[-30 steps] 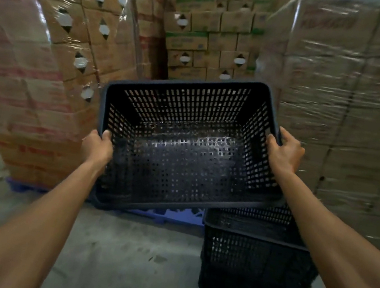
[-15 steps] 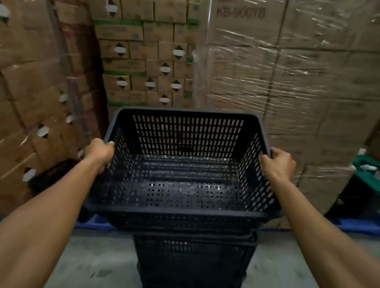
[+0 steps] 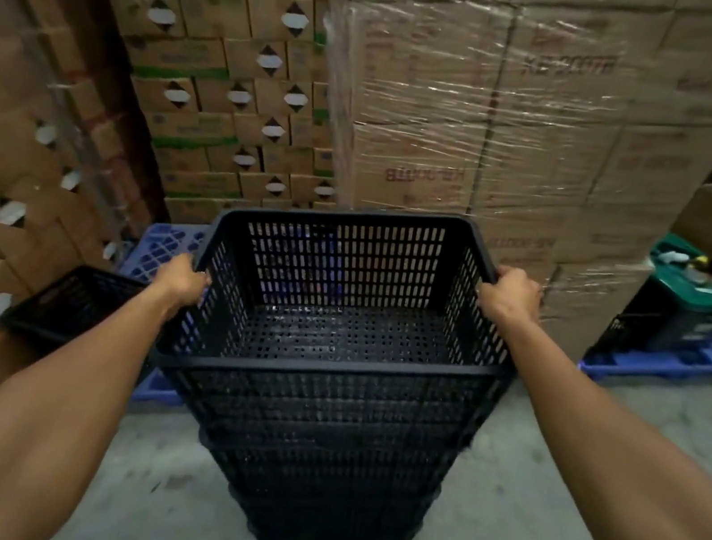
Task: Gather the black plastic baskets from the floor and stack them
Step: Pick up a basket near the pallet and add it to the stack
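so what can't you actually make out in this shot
- Head view: how many baskets are in the stack; the dark walls merge.
- Second basket at left: the left arm covers part of it.
- Fingers of the left hand and right hand: curled over the top basket rim.
- Box print: blurred.

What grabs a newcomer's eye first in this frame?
The top black basket at centre, gripped at its side rims by the left hand and right hand, sitting on a stack of black baskets on the concrete floor. Behind rises a shrink-wrapped pallet of cartons; another black basket lies at left.
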